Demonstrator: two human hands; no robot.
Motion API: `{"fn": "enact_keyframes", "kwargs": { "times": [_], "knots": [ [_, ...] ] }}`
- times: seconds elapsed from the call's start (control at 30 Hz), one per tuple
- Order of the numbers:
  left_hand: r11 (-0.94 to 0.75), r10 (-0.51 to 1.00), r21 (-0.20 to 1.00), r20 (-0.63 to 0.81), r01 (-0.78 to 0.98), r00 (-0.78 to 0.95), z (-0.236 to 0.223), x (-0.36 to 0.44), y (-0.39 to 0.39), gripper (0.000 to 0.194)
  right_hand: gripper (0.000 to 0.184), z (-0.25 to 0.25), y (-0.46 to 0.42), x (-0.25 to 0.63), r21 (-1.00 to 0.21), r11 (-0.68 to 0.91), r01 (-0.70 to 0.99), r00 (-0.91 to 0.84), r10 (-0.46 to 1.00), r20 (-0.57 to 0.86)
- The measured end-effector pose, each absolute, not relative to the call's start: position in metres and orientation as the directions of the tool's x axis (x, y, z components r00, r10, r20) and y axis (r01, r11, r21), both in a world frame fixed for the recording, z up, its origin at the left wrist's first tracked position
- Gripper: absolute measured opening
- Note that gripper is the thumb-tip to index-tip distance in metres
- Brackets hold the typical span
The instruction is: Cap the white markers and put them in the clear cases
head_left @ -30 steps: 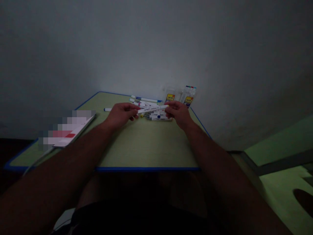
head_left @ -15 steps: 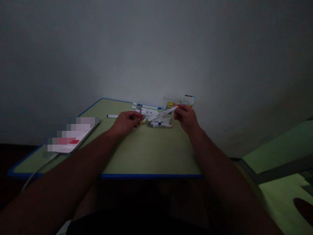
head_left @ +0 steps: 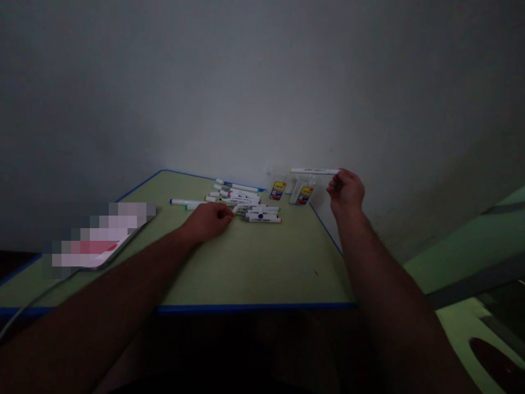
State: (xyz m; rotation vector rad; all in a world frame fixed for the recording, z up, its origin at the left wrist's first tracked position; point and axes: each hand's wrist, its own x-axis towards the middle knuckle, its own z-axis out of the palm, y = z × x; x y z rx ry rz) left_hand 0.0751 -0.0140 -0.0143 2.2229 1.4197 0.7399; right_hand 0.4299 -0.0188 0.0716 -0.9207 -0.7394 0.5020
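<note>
My right hand (head_left: 348,192) is raised over the table's far right side, its fingers closed on one end of a white marker (head_left: 314,171). The marker lies nearly level in the air, its yellow-tinged end pointing left. On the table, my left hand (head_left: 210,220) pinches a short white piece with a yellow end, apparently a marker cap (head_left: 235,209), at the left edge of a pile of white markers (head_left: 262,219). The markers in the pile have differently coloured ends, and several overlap. A blue-ended marker (head_left: 184,202) sticks out beyond my left hand.
Two clear plastic cases with yellow labels, a left case (head_left: 278,190) and a right case (head_left: 303,194), stand near the wall (head_left: 262,87). A blurred-out tablet-like device (head_left: 102,241) with a cable lies at the left. Blue edging runs round the pale green table (head_left: 254,273).
My right hand has carried the marker up and to the right, away from the pile. The cases behind it now show fully. My left hand stays by the pile, and the view has shifted slightly.
</note>
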Motion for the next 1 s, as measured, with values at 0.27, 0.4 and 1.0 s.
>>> {"fn": "enact_keyframes", "kwargs": {
  "times": [0.27,0.4,1.0],
  "knots": [
    [-0.441,0.894,0.535,0.194,0.72,0.404,-0.016,0.074,-0.013,0.026,0.01,0.089,-0.013,0.457,-0.887,0.45,0.102,0.771,0.527,0.356],
    [-0.451,0.888,0.529,0.185,0.719,0.421,-0.017,0.074,-0.013,0.025,0.009,0.091,-0.008,0.461,-0.901,0.409,0.146,0.786,0.505,0.357],
    [-0.453,0.887,0.52,0.178,0.724,0.427,-0.018,0.076,-0.012,0.026,0.004,0.098,0.038,0.446,-0.875,0.073,0.478,0.67,0.613,0.418]
  ]
}}
